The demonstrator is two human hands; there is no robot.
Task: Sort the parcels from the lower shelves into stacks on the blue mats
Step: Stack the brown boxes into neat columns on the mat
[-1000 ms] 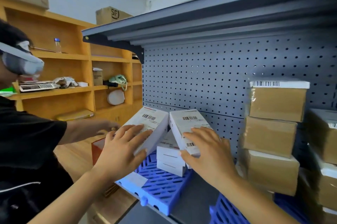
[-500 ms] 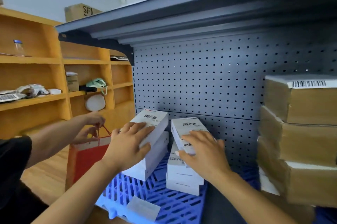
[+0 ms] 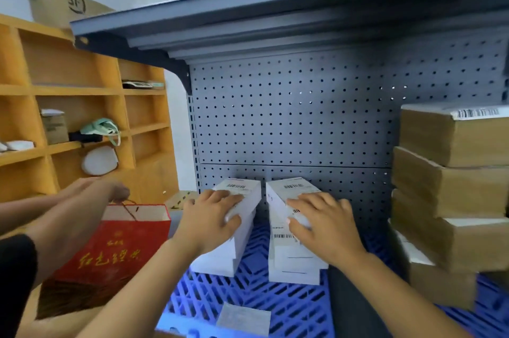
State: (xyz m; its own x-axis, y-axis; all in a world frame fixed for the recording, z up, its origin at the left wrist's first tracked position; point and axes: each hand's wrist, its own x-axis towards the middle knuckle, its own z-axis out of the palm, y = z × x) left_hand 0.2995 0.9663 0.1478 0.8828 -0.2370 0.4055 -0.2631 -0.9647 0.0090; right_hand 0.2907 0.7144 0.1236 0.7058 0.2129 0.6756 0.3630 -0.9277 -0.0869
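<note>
Two stacks of white parcels stand side by side on the blue mat [image 3: 248, 299] against the pegboard [image 3: 289, 117]; the left hand [image 3: 209, 219] clasps the left top parcel [image 3: 248, 191], fingers across it, thumb round its side; the right hand [image 3: 325, 224] likewise clasps the right top parcel [image 3: 281, 194]; brown parcels [image 3: 454, 186] are stacked just to the right; another person's hand [image 3: 110, 189] holds a red paper bag [image 3: 110, 249].

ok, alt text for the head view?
The left hand holds the left parcel and the right hand the right parcel, both white, each atop a short stack on the blue mat in a grey shelf. Brown parcels are stacked at right; another person holds a red bag at left.
</note>
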